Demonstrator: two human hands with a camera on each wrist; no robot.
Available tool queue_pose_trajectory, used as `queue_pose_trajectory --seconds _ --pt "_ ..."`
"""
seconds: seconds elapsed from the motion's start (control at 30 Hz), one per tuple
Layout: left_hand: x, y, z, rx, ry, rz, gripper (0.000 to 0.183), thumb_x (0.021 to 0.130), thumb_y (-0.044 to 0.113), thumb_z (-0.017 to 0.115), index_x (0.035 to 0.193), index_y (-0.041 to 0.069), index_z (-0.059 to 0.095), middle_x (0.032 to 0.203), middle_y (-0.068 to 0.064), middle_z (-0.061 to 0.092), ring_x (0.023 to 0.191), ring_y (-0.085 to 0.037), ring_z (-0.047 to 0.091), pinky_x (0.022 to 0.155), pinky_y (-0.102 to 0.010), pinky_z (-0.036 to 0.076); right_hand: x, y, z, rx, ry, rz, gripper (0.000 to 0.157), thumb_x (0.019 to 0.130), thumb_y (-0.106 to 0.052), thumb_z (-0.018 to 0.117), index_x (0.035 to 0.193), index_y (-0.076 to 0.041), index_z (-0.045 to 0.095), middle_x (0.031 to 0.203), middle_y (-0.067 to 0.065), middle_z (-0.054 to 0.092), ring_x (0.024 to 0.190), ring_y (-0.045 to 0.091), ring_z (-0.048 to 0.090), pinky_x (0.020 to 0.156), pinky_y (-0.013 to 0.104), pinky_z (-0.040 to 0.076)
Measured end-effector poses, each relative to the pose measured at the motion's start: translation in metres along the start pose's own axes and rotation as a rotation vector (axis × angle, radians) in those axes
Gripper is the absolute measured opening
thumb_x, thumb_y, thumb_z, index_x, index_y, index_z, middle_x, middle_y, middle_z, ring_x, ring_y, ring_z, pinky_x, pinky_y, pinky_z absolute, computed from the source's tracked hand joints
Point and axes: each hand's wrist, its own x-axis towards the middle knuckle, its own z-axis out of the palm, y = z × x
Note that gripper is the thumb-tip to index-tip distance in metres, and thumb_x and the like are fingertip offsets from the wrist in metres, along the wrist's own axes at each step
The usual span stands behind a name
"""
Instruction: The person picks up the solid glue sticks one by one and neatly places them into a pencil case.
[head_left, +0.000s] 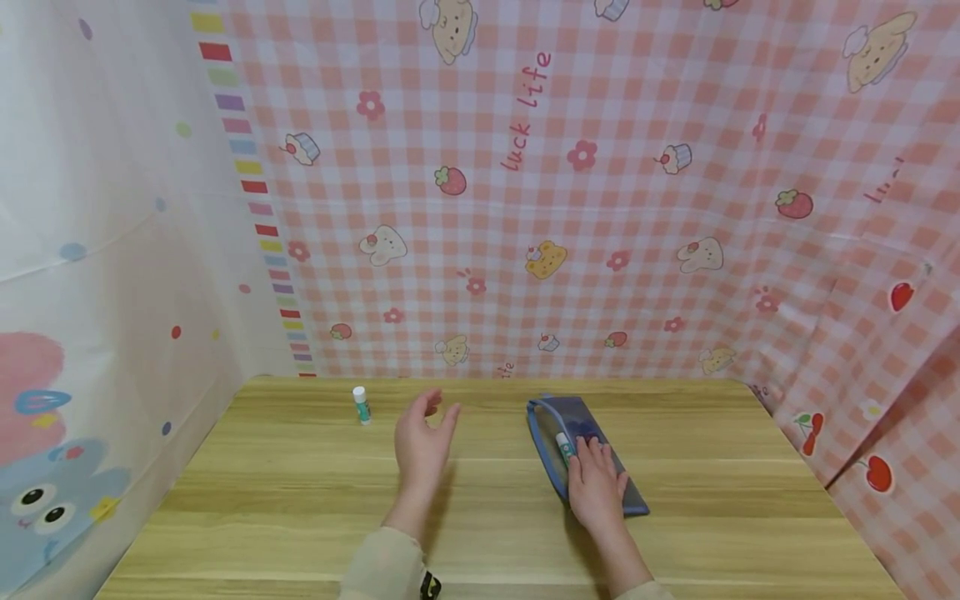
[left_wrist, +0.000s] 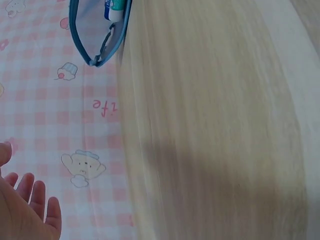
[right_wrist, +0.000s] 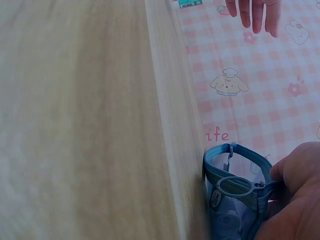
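Note:
A blue-edged see-through pouch (head_left: 628,493) lies on the table with its rim spread apart. My right hand (head_left: 597,492) lies over it and grips the rim, as the right wrist view shows beside the pouch's blue ring (right_wrist: 235,186). Within the mouth is a glue stick (head_left: 564,448), partly covered by that hand. My left hand (head_left: 422,446) hovers over the table with loosely bent fingers, holding nothing; the left wrist view shows its fingers (left_wrist: 37,200) spread. To its left a second glue stick (head_left: 362,407), white-capped with a green label, stands upright.
The wooden table (head_left: 480,533) ends at the back against a pink checked cloth (head_left: 495,208). A white cloth (head_left: 150,250) with printed cartoon figures hangs on the left. More checked cloth hangs at the right side.

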Motion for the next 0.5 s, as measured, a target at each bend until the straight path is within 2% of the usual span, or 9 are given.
queue_pose_trajectory --seconds 0.17,0.3,0.5 --pt "0.001 -0.004 -0.005 0.076 0.008 0.045 0.04 0.085 0.023 0.08 0.117 0.004 0.067 0.115 -0.013 0.068 0.107 -0.033 0.061 0.096 -0.048 0.048 0.001 -0.006 -0.006 -0.046 -0.053 0.046 0.046 0.104 -0.014 0.041 0.143 0.01 0.042 0.15 0.035 0.028 0.142 0.052 0.016 0.106 0.079 0.001" --pt "0.004 -0.009 -0.01 0.157 0.012 0.1 0.044 0.085 0.026 0.08 0.121 0.004 0.066 0.121 -0.015 0.066 0.114 -0.036 0.057 0.102 -0.051 0.044 0.002 -0.005 -0.005 -0.062 -0.057 0.055 0.046 0.104 -0.014 0.04 0.143 0.01 0.041 0.151 0.035 0.028 0.142 0.052 0.016 0.106 0.078 0.002" --pt "0.009 -0.019 -0.02 0.264 0.002 0.176 0.048 0.085 0.026 0.08 0.124 0.004 0.064 0.122 -0.016 0.065 0.113 -0.037 0.056 0.1 -0.053 0.042 0.002 -0.004 -0.004 -0.064 -0.058 0.055 0.046 0.105 -0.014 0.04 0.143 0.01 0.041 0.151 0.035 0.028 0.142 0.052 0.016 0.106 0.078 0.002"
